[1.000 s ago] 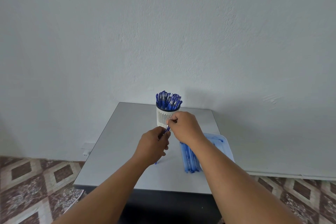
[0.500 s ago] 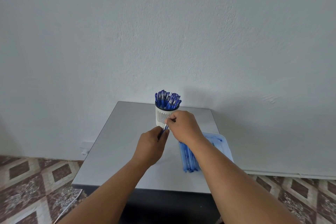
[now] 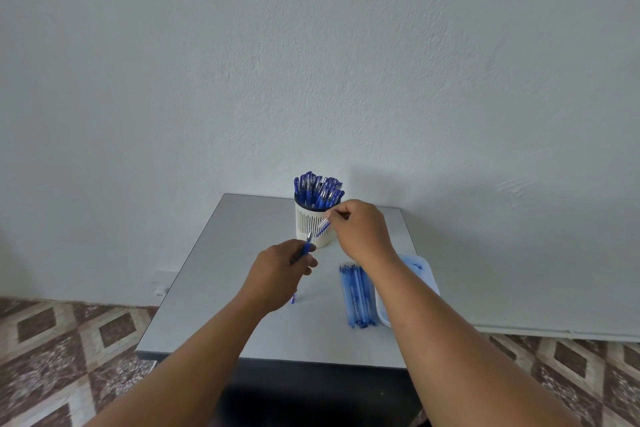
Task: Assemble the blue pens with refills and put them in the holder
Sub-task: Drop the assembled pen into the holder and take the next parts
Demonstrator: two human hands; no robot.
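One white slotted plastic holder (image 3: 313,227) is standing upright near the far edge of the grey square table (image 3: 221,270), and it is holding a tight bunch of capped blue pens (image 3: 318,191); they are packed too closely to count, though well over a dozen caps are showing above its dark rim. One pale blue translucent plastic tray (image 3: 424,267) is sitting at the table's right edge, with something small and blue lying inside it. Just beside the tray, on its left, one row of blue translucent refills (image 3: 358,298) is lying on the tabletop, too close together to count. The left hand (image 3: 280,276) is gripping one blue pen body (image 3: 306,246), its metal tip pointing up toward the holder. The right hand (image 3: 360,230) is pinching one clear blue-printed pen cap (image 3: 323,227) just above that tip, in front of the holder's wall.
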